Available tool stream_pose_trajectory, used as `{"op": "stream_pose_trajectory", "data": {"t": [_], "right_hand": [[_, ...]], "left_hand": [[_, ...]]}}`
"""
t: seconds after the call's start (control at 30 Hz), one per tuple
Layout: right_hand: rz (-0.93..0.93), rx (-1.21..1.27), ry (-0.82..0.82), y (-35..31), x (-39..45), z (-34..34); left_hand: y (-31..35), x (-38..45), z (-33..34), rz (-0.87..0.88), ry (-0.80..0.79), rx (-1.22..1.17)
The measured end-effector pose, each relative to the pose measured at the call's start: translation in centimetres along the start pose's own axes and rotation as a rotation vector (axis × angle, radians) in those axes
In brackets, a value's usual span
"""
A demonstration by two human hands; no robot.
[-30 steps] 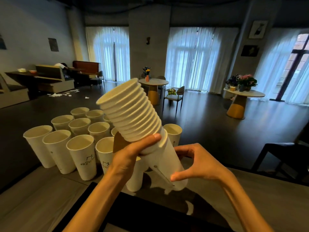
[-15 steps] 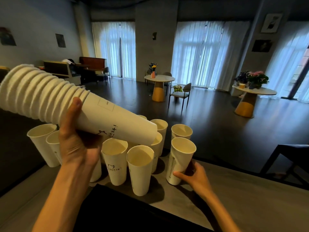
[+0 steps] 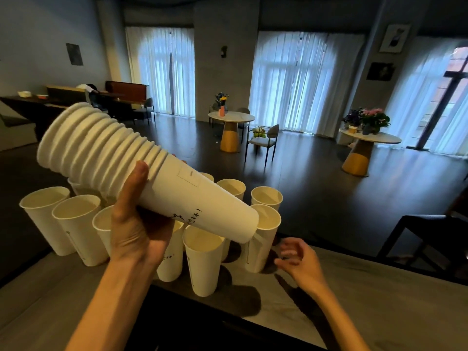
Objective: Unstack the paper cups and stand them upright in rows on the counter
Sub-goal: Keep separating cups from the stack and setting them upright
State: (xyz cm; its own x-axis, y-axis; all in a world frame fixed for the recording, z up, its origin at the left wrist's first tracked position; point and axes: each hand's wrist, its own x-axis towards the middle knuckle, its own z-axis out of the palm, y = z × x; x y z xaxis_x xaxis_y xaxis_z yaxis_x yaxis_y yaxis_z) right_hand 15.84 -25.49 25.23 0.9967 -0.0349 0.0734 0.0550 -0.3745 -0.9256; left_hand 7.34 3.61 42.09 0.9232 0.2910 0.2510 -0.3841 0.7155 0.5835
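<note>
A grey tabletop (image 3: 354, 287) is seen running across the lower part of the view, with a dark floor (image 3: 316, 178) beyond it. Upright paper cups (image 3: 76, 229) are stood on the tabletop in rows, mouths up, close together. Above them a stack (image 3: 141, 173) of nested cups is held tilted, nearly on its side, its ribbed rims at the upper left and its closed bottom end at the lower right, over the cups and clear of the tabletop. The stack is gripped by the left hand (image 3: 136, 229) from below, at the plain wall of the outermost cup just past the rims: the thumb is laid up the near side and the fingers are wrapped round the far side, mostly hidden. A lone cup (image 3: 260, 239) is stood upright at the right end of the near rows, partly behind the stack's bottom end. The right hand (image 3: 301, 259) is seen low over the tabletop just right of that cup, empty, its fingers (image 3: 288, 247) loosely curled and blurred, near the cup but not touching it.
</note>
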Motion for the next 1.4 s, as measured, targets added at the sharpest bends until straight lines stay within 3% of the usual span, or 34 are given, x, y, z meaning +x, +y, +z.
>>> {"op": "stream_pose_trajectory", "data": {"t": [0.1, 0.17, 0.27, 0.33, 0.43, 0.67, 0.77, 0.9, 1.1, 1.4], "right_hand": [[-0.075, 0.098, 0.34, -2.1, -1.6, -2.8], [-0.161, 0.2, 0.344, -4.5, -3.1, -4.3], [-0.262, 0.305, -0.001, -8.7, -5.5, -5.6], [-0.264, 0.183, -0.287, -10.5, -6.9, -5.4], [-0.227, -0.004, -0.458, -11.1, -8.3, -4.3], [-0.316, 0.022, -0.301, -10.8, -9.5, -2.0], [-0.331, -0.022, -0.147, -10.2, -9.3, -0.4], [-0.201, 0.044, -0.091, -7.1, -9.3, 1.4], [0.042, 0.15, -0.128, -3.5, -8.3, 3.9], [0.132, 0.183, -0.149, -2.0, -7.1, 5.6]], "left_hand": [[-1.8, -1.2, 1.1, -0.106, -0.122, 0.024], [-3.4, -2.0, 1.7, -0.205, -0.179, 0.026], [-6.0, -3.8, 3.0, -0.327, -0.217, 0.077], [-7.4, -5.0, 3.4, -0.346, -0.221, 0.132], [-8.0, -6.1, 3.3, -0.322, -0.195, 0.2], [-6.1, -6.7, 2.8, -0.2, -0.195, 0.435], [-4.5, -6.1, 3.2, -0.129, -0.18, 0.417], [-1.7, -3.6, 2.5, -0.009, -0.082, 0.286], [2.0, -0.7, 0.3, 0.042, 0.037, 0.126], [3.1, -0.4, -1.8, 0.035, 0.046, 0.045]]}}
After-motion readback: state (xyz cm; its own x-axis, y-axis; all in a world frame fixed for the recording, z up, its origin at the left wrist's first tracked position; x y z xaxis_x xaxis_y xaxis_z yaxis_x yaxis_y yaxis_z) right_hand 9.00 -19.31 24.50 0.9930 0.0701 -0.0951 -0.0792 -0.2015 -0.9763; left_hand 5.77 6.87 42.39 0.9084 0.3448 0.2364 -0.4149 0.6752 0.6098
